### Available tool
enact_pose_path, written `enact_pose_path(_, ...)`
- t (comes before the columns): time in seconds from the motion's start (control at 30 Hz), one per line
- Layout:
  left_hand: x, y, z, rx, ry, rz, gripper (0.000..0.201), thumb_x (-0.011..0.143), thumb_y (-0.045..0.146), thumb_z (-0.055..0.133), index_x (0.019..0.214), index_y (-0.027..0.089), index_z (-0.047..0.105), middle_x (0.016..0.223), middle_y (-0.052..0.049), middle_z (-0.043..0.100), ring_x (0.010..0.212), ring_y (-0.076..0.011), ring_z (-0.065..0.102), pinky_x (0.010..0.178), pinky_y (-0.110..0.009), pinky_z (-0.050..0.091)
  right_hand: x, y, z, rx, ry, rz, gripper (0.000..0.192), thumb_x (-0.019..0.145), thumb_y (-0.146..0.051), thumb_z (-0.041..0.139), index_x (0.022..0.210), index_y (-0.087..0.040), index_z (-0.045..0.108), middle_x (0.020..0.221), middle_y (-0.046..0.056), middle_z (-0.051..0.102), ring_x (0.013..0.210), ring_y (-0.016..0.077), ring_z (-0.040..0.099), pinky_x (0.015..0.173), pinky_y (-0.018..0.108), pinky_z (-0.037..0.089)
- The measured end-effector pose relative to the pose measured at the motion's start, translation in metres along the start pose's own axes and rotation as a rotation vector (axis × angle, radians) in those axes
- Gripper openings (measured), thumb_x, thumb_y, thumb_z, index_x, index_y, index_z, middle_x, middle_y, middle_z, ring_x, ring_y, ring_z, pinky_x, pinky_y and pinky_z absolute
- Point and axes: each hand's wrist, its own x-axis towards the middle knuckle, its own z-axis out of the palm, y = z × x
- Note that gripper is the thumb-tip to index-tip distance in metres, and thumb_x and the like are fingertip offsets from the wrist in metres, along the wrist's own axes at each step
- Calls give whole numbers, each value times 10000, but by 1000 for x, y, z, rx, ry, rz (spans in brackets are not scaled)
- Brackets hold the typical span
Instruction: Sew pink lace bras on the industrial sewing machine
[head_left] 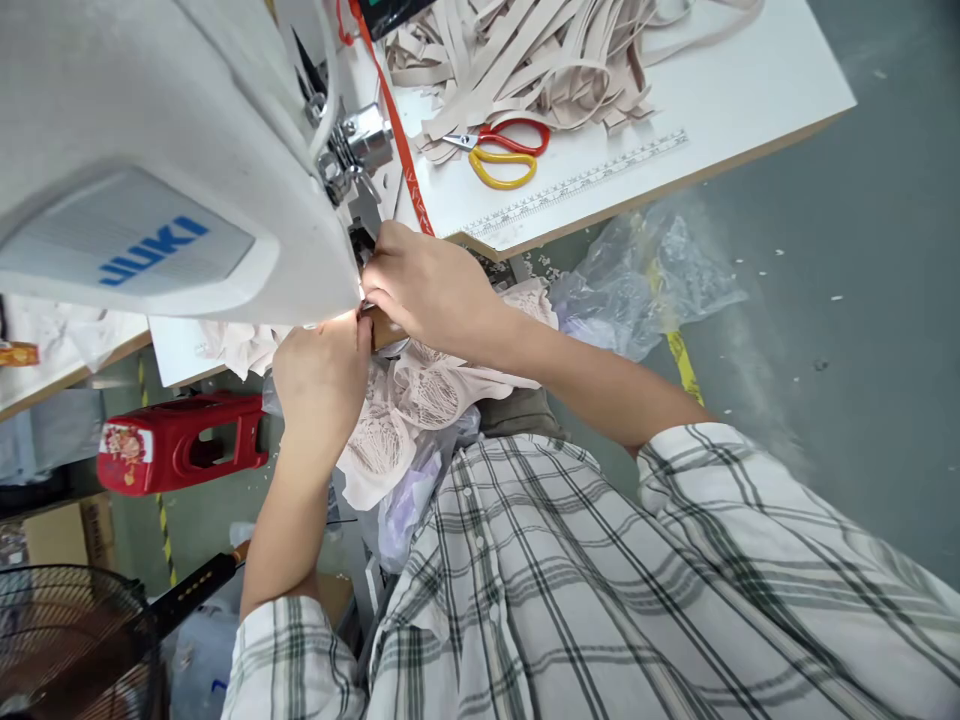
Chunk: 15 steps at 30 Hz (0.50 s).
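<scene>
Both hands meet beneath the head of a white JUKI sewing machine (pixel 187 180), close to its lit needle area. My left hand (pixel 322 375) is closed, thumb against bent fingers, at the edge of pale pink fabric (pixel 244 345). Opposite it, my right hand (pixel 427 285) pinches close to the metal presser parts (pixel 364 215). The fingertips and the bit of cloth in them are largely hidden by the hands and machine head. Below the hands, pale pink lace bra pieces (pixel 427 390) with moulded cups hang over my lap.
Red-and-yellow-handled scissors (pixel 510 150), a ruler strip (pixel 577 185) and heaped beige straps (pixel 525 60) lie on the white table (pixel 780 70). A red ribbon (pixel 397 130) crosses beside the machine. Lower left are a red plastic container (pixel 180 440) and a fan (pixel 67 640). Plastic bags (pixel 652 280) lie at right.
</scene>
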Motion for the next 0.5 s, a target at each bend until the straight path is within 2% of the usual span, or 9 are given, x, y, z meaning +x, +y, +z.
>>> enact_pose_path(0.1,-6,-1,0,-64,37,5,237,964,340,530,1026,217,724,748,-79,676,783,-251,640,733,-341,435,-5,-4,8,-41,17,4,230,1034,-202,413,995,-157,634,1013,94,509,927,222,564,786,348,442)
enact_pose_path(0.17,-17,-5,2,-140,121,71,257,982,345,524,1123,226,704,942,-102,745,913,-253,684,801,-348,476,-11,-3,9,-59,60,0,244,1048,-225,387,1031,-176,625,1017,97,509,956,239,560,824,373,460)
enact_pose_path(0.23,-34,-14,8,-234,216,169,254,990,332,531,1168,236,685,1147,-107,750,1049,-238,697,891,-350,503,-18,3,6,-84,134,12,272,1062,-259,354,1032,-197,617,1012,97,523,950,245,556,844,392,473)
enact_pose_path(0.3,-56,-31,21,-329,281,210,224,980,309,550,1151,238,677,1223,-102,738,1144,-230,686,978,-357,508,-24,18,-1,-102,204,54,291,1068,-307,342,1017,-216,614,1022,97,541,925,243,560,850,403,484)
enact_pose_path(0.33,-67,-43,32,-370,295,184,212,975,306,554,1135,234,674,1214,-104,741,1171,-233,679,1012,-368,505,-27,29,-5,-97,224,89,288,1067,-335,353,1013,-225,613,1032,97,548,921,243,565,853,407,490)
enact_pose_path(0.4,-92,-73,60,-447,248,43,218,981,306,519,1128,227,660,1207,-118,735,1201,-239,664,1055,-393,492,-34,53,-9,-44,250,181,275,1057,-394,391,1015,-236,613,1046,97,558,943,249,575,875,414,495)
enact_pose_path(0.5,-134,-124,112,-455,-19,-296,359,944,365,506,1223,170,620,1343,-196,650,1287,-301,591,1078,-452,456,-53,81,3,155,359,311,298,1039,-467,432,1050,-227,608,1019,84,556,970,243,573,928,422,482)
